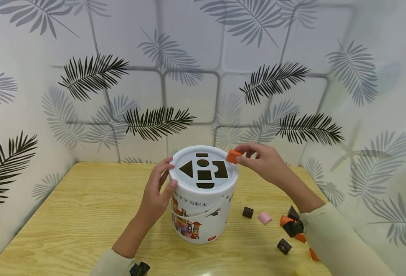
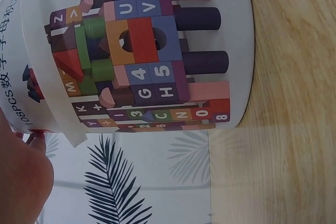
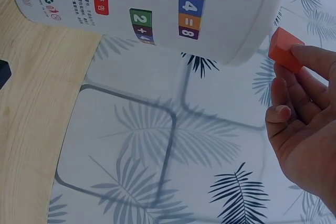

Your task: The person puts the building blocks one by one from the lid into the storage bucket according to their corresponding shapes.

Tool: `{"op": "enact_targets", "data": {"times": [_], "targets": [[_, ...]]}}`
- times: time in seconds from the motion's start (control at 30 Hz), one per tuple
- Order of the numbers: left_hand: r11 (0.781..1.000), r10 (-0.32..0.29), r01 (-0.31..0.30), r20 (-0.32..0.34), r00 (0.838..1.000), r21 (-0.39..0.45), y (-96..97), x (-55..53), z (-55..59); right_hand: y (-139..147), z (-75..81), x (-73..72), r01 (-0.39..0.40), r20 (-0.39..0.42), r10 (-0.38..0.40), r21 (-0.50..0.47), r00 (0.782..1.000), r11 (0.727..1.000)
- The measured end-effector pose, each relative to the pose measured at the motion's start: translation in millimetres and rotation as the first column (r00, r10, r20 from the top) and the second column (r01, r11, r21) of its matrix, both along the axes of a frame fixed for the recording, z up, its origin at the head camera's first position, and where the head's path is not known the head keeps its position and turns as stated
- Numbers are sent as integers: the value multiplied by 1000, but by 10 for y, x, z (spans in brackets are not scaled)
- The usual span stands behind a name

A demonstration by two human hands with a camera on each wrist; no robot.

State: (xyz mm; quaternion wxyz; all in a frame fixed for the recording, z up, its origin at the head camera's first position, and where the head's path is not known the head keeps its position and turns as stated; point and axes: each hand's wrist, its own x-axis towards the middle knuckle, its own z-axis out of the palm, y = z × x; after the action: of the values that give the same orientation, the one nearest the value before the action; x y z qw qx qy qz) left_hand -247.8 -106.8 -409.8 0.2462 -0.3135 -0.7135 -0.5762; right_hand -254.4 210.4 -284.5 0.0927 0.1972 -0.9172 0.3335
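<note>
A white bucket [image 1: 203,214] with printed block pictures stands upright on the table. Its white lid [image 1: 189,184] has several cut-out shapes: a triangle, a circle, a square and others. My left hand [image 1: 158,191] holds the lid's left rim, thumb at the front and fingers behind; only part of that hand [image 2: 23,174] shows in the left wrist view. Between thumb and fingers, my right hand [image 1: 261,159] pinches an orange block [image 1: 233,156] at the lid's right edge. The right wrist view shows the same orange block [image 3: 285,49] just beyond the bucket's rim.
Right of the bucket lie a dark block [image 1: 248,212], a pink block [image 1: 265,218], a dark block with a plus sign [image 1: 284,246] and several orange and dark blocks, partly hidden by the right forearm. A leaf-patterned backdrop [image 1: 196,96] rises behind the wooden table [image 1: 96,207].
</note>
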Motion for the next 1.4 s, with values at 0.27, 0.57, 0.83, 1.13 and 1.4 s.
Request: {"op": "enact_targets", "data": {"times": [0.27,0.57,0.83,1.13,1.4], "targets": [[1000,-1,1,-15,1000,6,19,18,-62,-253,-17,-260,-11,34,12,-5,999,1000],[1000,3,-3,-20,1000,9,8,24,-79,-598,-37,-487,-56,33,55,21,998,998],[1000,-5,6,-29,1000,14,9,6,-60,-744,-58,-585,-86,41,83,81,996,993],[1000,-1,1,2,1000,3,14,14,-34,-758,-85,-602,-66,75,56,134,996,989],[1000,-9,9,-17,1000,19,6,-6,-33,-738,-63,-604,-90,68,81,143,994,986]]}}
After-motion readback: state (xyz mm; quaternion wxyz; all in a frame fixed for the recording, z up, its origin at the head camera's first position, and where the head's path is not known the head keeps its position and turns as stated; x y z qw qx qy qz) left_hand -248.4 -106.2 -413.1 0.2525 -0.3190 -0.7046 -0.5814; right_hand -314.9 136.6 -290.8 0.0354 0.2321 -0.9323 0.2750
